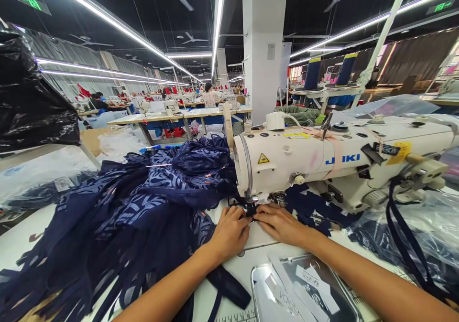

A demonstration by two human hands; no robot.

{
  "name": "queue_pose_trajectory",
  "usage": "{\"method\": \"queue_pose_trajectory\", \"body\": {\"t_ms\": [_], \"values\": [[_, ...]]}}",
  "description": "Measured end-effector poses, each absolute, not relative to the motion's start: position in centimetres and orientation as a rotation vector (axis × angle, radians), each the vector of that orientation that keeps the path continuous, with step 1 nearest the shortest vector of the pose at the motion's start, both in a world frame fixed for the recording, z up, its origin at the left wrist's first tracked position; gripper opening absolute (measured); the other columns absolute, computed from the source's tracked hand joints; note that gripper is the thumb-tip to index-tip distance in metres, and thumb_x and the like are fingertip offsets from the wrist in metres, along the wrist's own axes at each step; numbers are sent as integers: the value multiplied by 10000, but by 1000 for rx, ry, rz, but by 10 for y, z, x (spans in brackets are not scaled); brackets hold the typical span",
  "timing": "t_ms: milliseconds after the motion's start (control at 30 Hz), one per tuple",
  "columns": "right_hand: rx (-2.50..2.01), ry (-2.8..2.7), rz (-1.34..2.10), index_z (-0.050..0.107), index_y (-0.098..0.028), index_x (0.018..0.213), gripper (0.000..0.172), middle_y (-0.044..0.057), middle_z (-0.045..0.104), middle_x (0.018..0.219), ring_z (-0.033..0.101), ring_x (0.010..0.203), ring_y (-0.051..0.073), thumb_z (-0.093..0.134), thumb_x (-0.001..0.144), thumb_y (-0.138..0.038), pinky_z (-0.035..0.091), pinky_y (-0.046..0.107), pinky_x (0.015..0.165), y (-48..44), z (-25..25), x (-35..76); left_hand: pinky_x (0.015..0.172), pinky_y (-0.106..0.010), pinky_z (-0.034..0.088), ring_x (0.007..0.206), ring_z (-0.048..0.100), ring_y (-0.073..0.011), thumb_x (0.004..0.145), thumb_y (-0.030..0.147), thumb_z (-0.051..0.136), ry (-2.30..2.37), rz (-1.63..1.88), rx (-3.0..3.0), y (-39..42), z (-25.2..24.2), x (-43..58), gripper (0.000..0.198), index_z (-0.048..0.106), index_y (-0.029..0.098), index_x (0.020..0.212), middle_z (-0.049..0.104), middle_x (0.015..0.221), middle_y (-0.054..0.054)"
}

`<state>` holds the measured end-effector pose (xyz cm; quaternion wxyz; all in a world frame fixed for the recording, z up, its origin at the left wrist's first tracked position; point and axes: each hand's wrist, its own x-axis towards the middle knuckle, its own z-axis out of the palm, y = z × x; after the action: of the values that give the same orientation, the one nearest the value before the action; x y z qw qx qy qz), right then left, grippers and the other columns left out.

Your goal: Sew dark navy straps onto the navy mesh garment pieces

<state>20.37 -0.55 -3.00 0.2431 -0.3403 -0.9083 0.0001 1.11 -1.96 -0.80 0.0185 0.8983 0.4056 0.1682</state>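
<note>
Both hands are at the needle end of a white sewing machine (272, 159). My left hand (231, 231) lies left of the presser foot, its fingers bent and pressed down on dark cloth. From the right, my right hand (278, 222) reaches in with its fingers together on a small dark piece under the foot; its outline is hard to make out. A big heap of navy garments (161, 188) with pale patterns and straps lies left of the machine. One navy strap (229, 286) hangs down beside my left forearm.
A metal tray (256, 284) with printed labels (317, 288) lies in front of the hands. Navy scraps (308, 212) sit behind my right hand. Plastic-wrapped bundles (433, 231) lie at the right, and a black plastic bag (32, 92) is at the upper left. People sit at far tables.
</note>
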Motion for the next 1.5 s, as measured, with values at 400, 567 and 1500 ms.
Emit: {"method": "queue_pose_trajectory", "body": {"t_ms": [400,567,1500], "values": [[-810,-2534,20,614,-198,1004,268,73,577,953,538,879,175,378,881,-164,459,309,759,-4,-29,212,848,-405,377,984,475,-223,741,0,434,1242,365,2837,-22,-10,9,425,583,193,1088,562,1057,-72],[-785,-2582,-136,609,-159,949,241,87,571,945,526,850,182,381,872,-139,461,322,755,-9,-24,207,979,-517,253,1136,435,-261,725,34,495,1200,325,2935,-28,-10,6,404,555,163,1103,573,1160,-90],[-986,-2499,6,605,-163,1060,294,103,606,1103,568,985,231,489,792,-192,475,371,817,-6,-28,207,983,-571,229,1168,442,-253,760,10,421,1179,338,2869,-5,-6,0,429,575,216,1103,564,1207,-56]]}}
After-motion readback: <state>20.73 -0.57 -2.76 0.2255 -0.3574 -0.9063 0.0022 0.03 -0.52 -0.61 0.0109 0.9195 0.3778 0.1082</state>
